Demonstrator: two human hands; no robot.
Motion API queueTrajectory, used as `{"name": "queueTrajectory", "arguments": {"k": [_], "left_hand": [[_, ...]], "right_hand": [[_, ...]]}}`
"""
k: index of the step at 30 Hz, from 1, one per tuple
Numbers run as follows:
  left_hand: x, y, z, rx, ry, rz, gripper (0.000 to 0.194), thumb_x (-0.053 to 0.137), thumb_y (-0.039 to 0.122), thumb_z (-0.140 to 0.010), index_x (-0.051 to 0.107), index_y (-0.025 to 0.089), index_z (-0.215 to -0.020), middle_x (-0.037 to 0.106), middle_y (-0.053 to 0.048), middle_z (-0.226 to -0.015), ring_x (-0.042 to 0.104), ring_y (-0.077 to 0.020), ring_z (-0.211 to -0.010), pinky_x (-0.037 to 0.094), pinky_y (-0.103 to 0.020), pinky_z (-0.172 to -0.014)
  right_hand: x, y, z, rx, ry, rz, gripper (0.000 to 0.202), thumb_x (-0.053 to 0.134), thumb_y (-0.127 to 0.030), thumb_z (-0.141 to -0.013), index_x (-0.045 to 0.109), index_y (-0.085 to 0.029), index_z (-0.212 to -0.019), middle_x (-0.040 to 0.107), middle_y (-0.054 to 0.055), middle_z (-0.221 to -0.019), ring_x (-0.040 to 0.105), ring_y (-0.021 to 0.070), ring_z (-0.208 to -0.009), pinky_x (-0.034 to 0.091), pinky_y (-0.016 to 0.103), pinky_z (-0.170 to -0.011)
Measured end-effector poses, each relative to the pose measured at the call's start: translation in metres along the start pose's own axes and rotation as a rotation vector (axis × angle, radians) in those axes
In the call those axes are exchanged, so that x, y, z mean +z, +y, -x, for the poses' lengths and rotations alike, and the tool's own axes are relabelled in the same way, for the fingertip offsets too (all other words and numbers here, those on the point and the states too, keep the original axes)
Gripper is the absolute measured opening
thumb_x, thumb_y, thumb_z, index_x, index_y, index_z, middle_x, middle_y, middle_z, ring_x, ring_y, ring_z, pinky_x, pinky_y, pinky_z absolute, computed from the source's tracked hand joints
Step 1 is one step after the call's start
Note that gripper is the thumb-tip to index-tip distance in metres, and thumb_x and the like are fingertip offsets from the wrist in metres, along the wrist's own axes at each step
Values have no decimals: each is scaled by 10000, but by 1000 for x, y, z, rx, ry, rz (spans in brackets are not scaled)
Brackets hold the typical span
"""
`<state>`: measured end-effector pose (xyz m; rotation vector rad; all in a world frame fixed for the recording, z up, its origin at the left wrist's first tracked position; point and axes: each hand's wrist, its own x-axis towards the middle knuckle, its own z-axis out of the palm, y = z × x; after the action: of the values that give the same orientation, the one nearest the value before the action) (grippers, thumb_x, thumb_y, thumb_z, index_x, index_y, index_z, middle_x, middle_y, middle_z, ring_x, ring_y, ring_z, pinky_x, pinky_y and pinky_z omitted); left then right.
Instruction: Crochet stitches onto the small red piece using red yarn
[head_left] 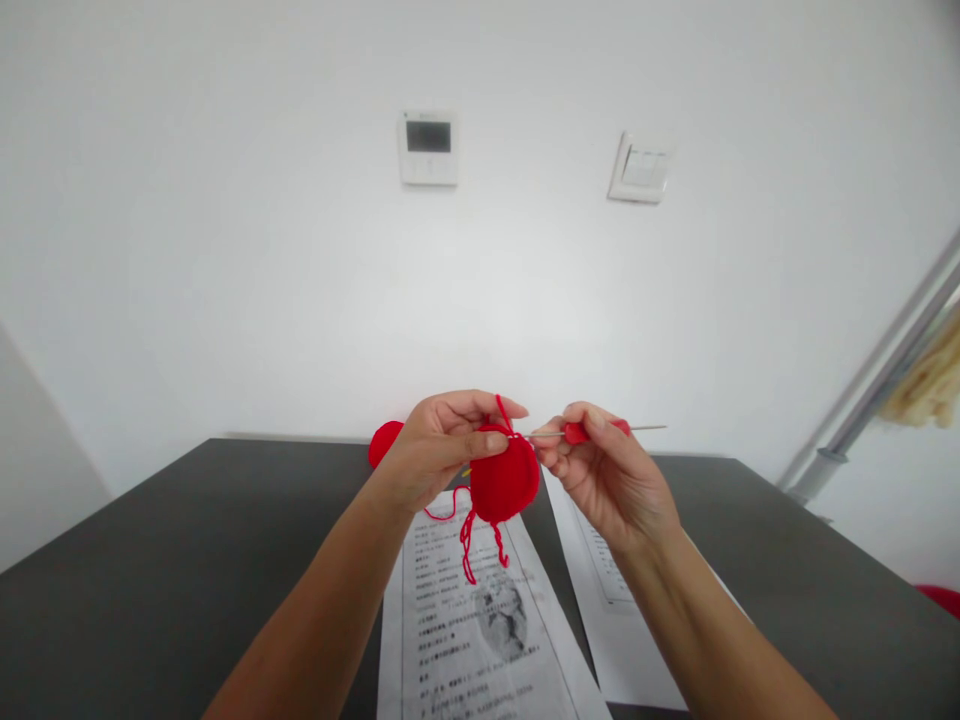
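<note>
We see the red piece [504,482] held up in the middle of the view, above the desk [187,540] and in front of the printed sheet [465,640]. Our left hand [450,440] pinches it at its upper left edge: the thumb lies flat across the front, and the index finger reaches out along the top toward the right. A red strand [503,411] rises from the top edge and meets that index finger. Our right hand [604,465] grips the hook [579,432] by its red handle, thumb and fingers closed around it, with the thin metal shaft pointing left at the top edge of the piece and the other metal end sticking out to the right. Whether the tip has gone into a stitch we cannot tell. Below the piece hang two red tails [468,550], and a loose loop [442,516] of yarn curves out on its left over the sheet. Behind our left hand we find a red ball [384,442], partly hidden. A second sheet [637,650] lies under our right forearm, just beside the first. On the white wall [300,270] beyond, we have a panel [428,148] with a dark screen and, to its right, a switch [641,169]. At the far right stands a slanting grey pole [885,390].
</note>
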<state>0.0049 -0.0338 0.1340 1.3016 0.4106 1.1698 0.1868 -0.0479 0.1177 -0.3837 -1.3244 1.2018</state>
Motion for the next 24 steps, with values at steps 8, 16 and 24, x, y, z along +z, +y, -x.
{"name": "queueTrajectory", "arguments": {"k": [8,16,24], "left_hand": [[-1,-1,0,-36,-54,38,217,841,259,-628,733,175,-797,744,-57,-772,697,-173,-700,538,-299,-687],[-13,6,0,-117,-107,-49,232,804,182,-644,762,157,-870,739,-56,-760,655,-127,-654,494,-239,-619],[-12,3,-3,-145,-101,-93,319,815,164,-643,751,149,-955,759,-58,-863,676,-139,-769,502,-253,-732]], "right_hand": [[14,10,5,-197,91,5,122,625,-334,-893,708,-246,-910,773,14,-749,724,160,-624,607,264,-560],[-2,10,11,-648,-130,602,242,569,-206,-927,721,-314,-1082,753,46,-1081,700,239,-1001,603,419,-782],[-10,-6,2,-724,-344,837,303,521,-191,-948,653,-257,-1212,735,85,-1123,680,234,-1063,568,427,-875]]}}
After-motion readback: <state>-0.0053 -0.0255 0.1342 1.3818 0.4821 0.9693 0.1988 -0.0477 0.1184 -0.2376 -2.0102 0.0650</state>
